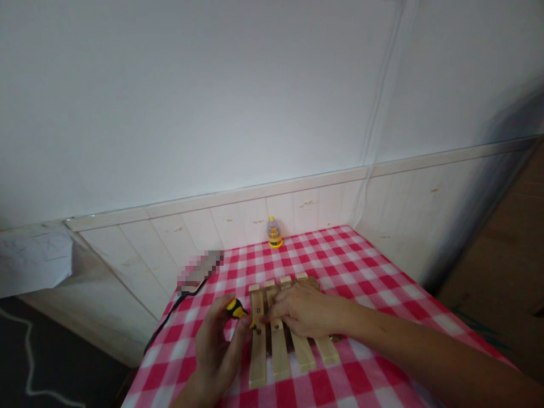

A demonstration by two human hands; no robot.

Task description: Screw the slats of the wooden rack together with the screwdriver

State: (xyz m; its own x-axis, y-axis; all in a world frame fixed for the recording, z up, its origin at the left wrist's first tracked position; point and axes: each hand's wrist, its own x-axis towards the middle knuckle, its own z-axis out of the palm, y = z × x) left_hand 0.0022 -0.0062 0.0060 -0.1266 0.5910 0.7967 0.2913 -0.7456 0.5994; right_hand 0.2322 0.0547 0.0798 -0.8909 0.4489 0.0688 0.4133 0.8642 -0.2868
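Note:
A wooden slatted piece (280,356) lies on the table, its pale slats fixed across darker wood beneath. Dark screw heads (258,310) show on the left slats. My left hand (215,337) is closed around a small yellow-and-black screwdriver (236,308), held at the left edge of the piece. Its tip points at the leftmost slat, close to a screw. Across the middle slats lies my right hand (308,310), gripping the piece from above, with a fingertip close to the screwdriver's tip. The right hand covers part of the slats.
A red-and-white checked cloth (246,266) covers the table. Against the wall stands a cone-shaped yellow-topped screwdriver bit set (274,232). A blurred-out flat object with a black cord (170,311) lies at the left edge. Paper (36,263) hangs at far left.

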